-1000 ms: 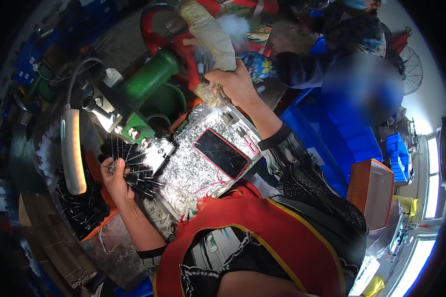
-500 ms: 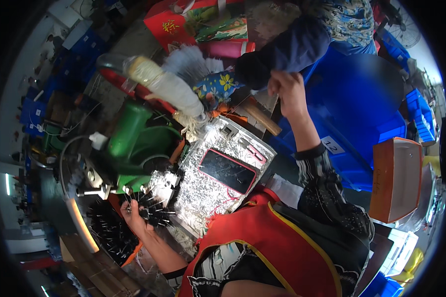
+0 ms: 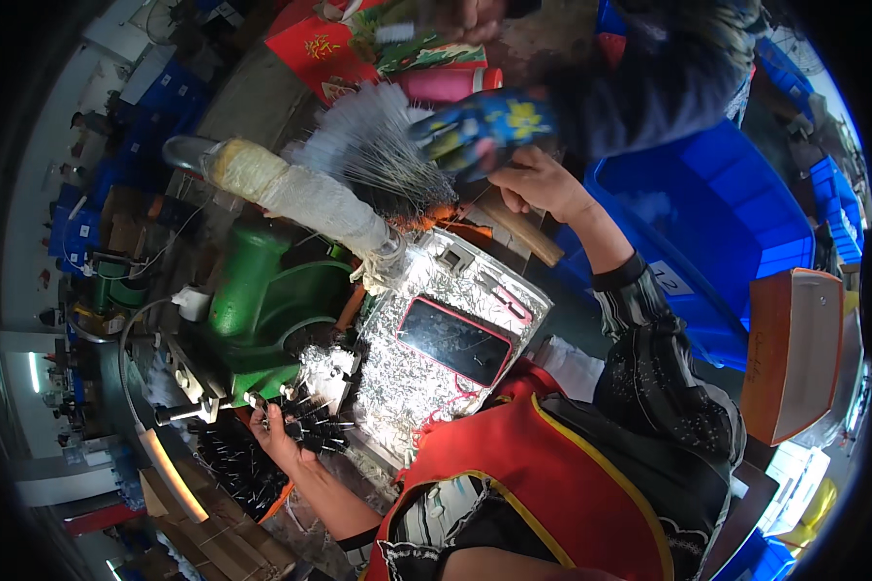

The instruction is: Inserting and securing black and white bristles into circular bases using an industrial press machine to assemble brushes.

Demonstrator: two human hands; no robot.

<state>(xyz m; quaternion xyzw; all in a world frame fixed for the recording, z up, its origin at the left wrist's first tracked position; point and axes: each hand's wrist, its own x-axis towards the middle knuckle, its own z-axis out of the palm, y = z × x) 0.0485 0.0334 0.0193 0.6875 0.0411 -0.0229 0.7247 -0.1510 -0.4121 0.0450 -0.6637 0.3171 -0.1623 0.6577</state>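
Note:
My left hand [image 3: 279,438] is closed around a bunch of small black-bristled wire brushes [image 3: 318,426], at the foot of a green machine [image 3: 247,300]. My right hand [image 3: 545,186] is reached out over the far side of the bench, its fingers curled. Whatever it may pinch is too small or hidden to make out. Right beside its fingertips is a co-worker's blue flowered glove [image 3: 489,131], blurred by motion. A fan of thin wire-stemmed brushes with whitish ends [image 3: 378,145] lies just left of that glove.
A metal bench top [image 3: 383,373] strewn with wire scraps carries a red-cased phone [image 3: 455,339] and red-handled pliers [image 3: 510,298]. A wrapped lever [image 3: 281,184] juts over the machine. Blue bins [image 3: 707,213] and an orange box [image 3: 790,358] stand right. A lamp [image 3: 171,473] glows lower left.
My right hand has moved left, up to the co-worker's glove. The glove has shifted up and right, off the brush fan, and a co-worker's bare hand now shows at the top. My left hand stays put.

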